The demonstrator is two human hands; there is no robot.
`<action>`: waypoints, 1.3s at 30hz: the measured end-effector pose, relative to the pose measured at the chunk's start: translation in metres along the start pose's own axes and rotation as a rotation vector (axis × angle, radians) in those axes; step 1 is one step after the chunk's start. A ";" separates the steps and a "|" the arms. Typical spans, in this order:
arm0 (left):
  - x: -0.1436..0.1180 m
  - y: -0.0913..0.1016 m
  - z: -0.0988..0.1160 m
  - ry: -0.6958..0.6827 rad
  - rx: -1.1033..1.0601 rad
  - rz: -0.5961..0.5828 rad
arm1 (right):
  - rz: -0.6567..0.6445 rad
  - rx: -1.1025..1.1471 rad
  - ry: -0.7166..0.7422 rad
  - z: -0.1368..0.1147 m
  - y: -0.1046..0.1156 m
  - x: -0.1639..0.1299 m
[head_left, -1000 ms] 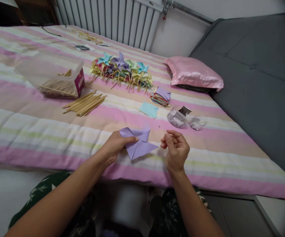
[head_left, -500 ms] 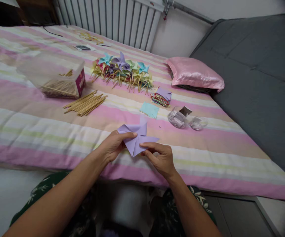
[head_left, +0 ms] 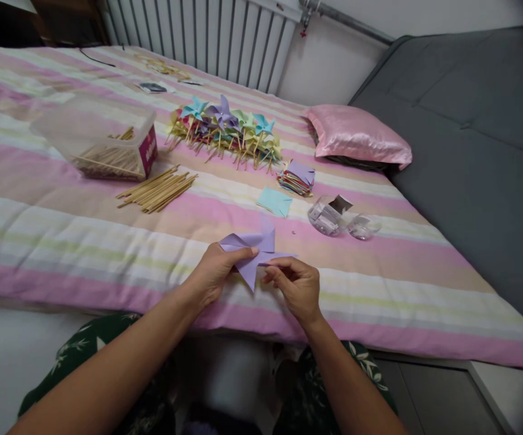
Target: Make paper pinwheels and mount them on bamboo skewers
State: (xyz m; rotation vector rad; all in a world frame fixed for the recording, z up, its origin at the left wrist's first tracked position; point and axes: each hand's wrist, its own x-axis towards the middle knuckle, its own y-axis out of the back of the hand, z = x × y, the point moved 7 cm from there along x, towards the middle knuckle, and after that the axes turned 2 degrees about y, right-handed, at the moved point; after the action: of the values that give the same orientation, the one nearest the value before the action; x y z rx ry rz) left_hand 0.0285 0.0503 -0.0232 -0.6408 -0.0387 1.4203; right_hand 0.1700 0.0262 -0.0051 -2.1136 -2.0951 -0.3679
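Both hands — left hand (head_left: 216, 269), right hand (head_left: 295, 284) — pinch the purple paper pinwheel (head_left: 254, 251) just above the bed (head_left: 107, 241). Squeezing too hard could crush its folds — or tear it.

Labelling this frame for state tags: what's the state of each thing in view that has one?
Lilac folded paper pinwheel: held by both hands, no stick.
Left hand: pinching its left side.
Right hand: pinching its right tip.
Clear plastic box of wooden sticks: open.
Small clear plastic cup: tipped on its side.
Pile of coloured pinwheels: assembled on sticks.
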 end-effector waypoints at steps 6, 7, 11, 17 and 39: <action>-0.001 -0.003 -0.001 -0.062 -0.016 0.026 | 0.035 0.042 -0.049 0.004 0.000 0.001; -0.001 -0.003 -0.001 -0.065 -0.014 0.030 | 0.038 0.041 -0.050 0.004 0.000 0.001; -0.002 -0.004 -0.001 -0.070 -0.004 0.033 | 0.056 0.027 -0.068 0.003 0.002 0.002; -0.004 -0.005 0.001 -0.124 0.046 0.044 | 0.086 -0.013 -0.093 0.004 0.003 0.002; -0.004 -0.006 0.002 -0.173 0.139 0.077 | 0.116 -0.103 -0.079 0.002 0.004 0.002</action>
State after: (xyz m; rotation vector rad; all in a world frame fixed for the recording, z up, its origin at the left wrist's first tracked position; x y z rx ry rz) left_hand 0.0324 0.0471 -0.0174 -0.4083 -0.0515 1.5358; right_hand 0.1743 0.0287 -0.0063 -2.3318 -2.0234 -0.3921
